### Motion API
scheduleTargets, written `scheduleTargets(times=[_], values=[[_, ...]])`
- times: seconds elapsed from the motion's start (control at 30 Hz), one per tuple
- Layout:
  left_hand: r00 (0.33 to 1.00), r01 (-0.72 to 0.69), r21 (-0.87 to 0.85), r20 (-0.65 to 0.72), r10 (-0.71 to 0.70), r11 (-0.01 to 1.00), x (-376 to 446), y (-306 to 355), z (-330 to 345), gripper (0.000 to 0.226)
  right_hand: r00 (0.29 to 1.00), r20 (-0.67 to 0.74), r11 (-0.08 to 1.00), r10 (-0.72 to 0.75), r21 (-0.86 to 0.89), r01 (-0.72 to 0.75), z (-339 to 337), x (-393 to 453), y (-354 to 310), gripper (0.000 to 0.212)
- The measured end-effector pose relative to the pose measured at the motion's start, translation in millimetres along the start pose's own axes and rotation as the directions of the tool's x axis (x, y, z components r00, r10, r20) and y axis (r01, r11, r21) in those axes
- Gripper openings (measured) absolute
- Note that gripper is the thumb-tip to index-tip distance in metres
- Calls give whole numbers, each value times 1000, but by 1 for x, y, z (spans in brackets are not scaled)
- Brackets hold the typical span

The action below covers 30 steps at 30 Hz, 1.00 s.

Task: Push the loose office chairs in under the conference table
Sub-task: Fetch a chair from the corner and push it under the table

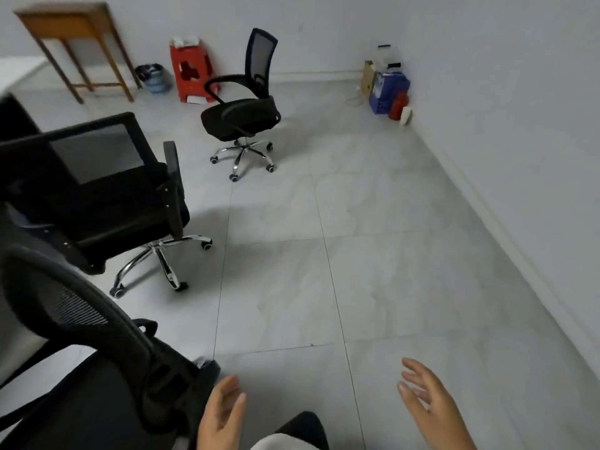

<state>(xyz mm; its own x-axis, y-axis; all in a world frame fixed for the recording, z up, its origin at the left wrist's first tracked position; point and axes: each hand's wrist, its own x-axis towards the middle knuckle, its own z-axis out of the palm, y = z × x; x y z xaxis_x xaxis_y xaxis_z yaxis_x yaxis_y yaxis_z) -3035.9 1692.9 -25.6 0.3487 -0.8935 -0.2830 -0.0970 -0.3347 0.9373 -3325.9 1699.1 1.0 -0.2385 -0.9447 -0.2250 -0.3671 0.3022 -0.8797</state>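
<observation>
A loose black mesh office chair (pixel 242 113) stands alone on the tiled floor near the far wall, its back toward the wall. A second black chair (pixel 107 196) sits at the left, facing left. A third black chair (pixel 107 368) fills the bottom left, its backrest closest to me. My left hand (pixel 222 414) hovers just right of that nearest chair's back, fingers apart, holding nothing. My right hand (pixel 428 404) is raised at the bottom right, fingers spread and empty. A pale corner (pixel 16 71) at the upper left edge may be the conference table.
A wooden side table (pixel 78 43) leans by the far wall, beside a small bin (pixel 154 77) and a red plastic stool (pixel 190 73). Blue crate, bottles and a box (pixel 388 89) fill the far right corner. The right wall runs along an open stretch of tiled floor (pixel 373 254).
</observation>
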Motion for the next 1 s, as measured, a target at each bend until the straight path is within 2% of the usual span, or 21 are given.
scheduleTargets(times=[0.07,0.13,0.17,0.23,0.27,0.33,0.37,0.43,0.57,0.67,0.77,0.83,0.87,0.93,0.97,1.0], values=[[997,33,-15,-76,-34,999,17,-1,17,31,1000,10,1000,13,-7,-12,1,34,-1,36],[985,69,-44,-157,-75,997,38,-3,32,31,996,75,999,42,27,-44,8,63,-1,31],[978,85,-68,-184,-96,994,52,-3,39,30,993,111,998,40,42,-45,14,81,-1,34],[967,104,-126,-220,-130,987,84,4,53,30,989,143,998,35,42,-42,29,125,-4,61],[963,109,-149,-228,-141,983,103,13,59,29,988,153,999,23,29,-27,37,149,-14,65],[943,73,-209,-305,-136,975,144,33,65,28,979,203,1000,-13,-9,15,55,201,-40,54],[928,43,-236,-351,-127,971,165,44,66,25,967,252,999,-31,-10,34,64,227,-55,42],[912,0,-245,-398,-100,969,202,67,66,23,929,360,995,-89,-18,102,79,277,-86,31],[863,-33,-231,-497,-89,972,256,92,63,25,855,493,980,-162,-17,196,111,352,-140,31],[808,-5,-232,-574,-133,973,277,97,66,27,793,590,973,-152,-52,225,142,392,-162,40],[719,31,-307,-655,-234,951,287,89,62,27,688,713,950,-136,-102,293,175,421,-187,41],[676,52,-352,-676,-292,935,291,89,66,25,618,774,920,-140,-129,370,201,448,-203,50],[626,41,-355,-720,-301,934,292,90,69,21,574,806,904,-146,-127,408,214,461,-212,48],[435,53,-386,-821,-369,921,300,90,72,23,465,870,876,-164,-89,474,246,482,-235,47],[348,60,-405,-848,-400,912,304,93,74,30,385,910,856,-154,-72,513,264,490,-248,42],[292,52,-423,-860,-419,905,308,98,76,32,283,948,832,-149,-34,554,282,496,-261,45]])
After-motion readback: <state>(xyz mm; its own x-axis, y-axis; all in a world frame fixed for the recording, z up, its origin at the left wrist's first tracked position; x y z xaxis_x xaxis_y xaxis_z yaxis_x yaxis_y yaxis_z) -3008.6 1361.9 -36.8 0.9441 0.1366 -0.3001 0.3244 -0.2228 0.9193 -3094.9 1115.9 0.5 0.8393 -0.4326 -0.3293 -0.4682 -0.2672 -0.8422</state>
